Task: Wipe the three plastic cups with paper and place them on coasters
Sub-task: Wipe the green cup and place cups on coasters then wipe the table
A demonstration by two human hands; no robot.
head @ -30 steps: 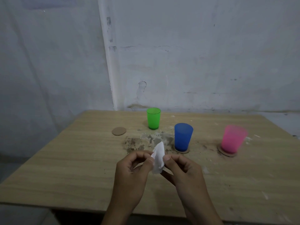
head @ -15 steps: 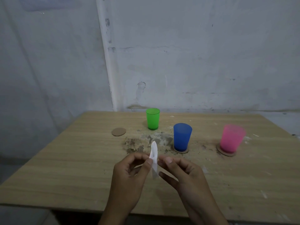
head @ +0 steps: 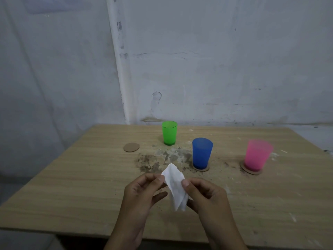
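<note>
head view | worn high, facing forward-down | near table (head: pixel 75 179) (single view)

Dim, flat light; soft focus, pink cup (head: pixel 257 156) blurred, edges bowed

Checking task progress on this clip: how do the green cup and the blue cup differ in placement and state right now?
The green cup stands directly on the table, near the far edge; the blue cup stands on a coaster, nearer the hands. The green cup looks translucent; the blue cup looks more opaque. An unused coaster lies left of the green cup. Both cups are upright and untouched.
</note>
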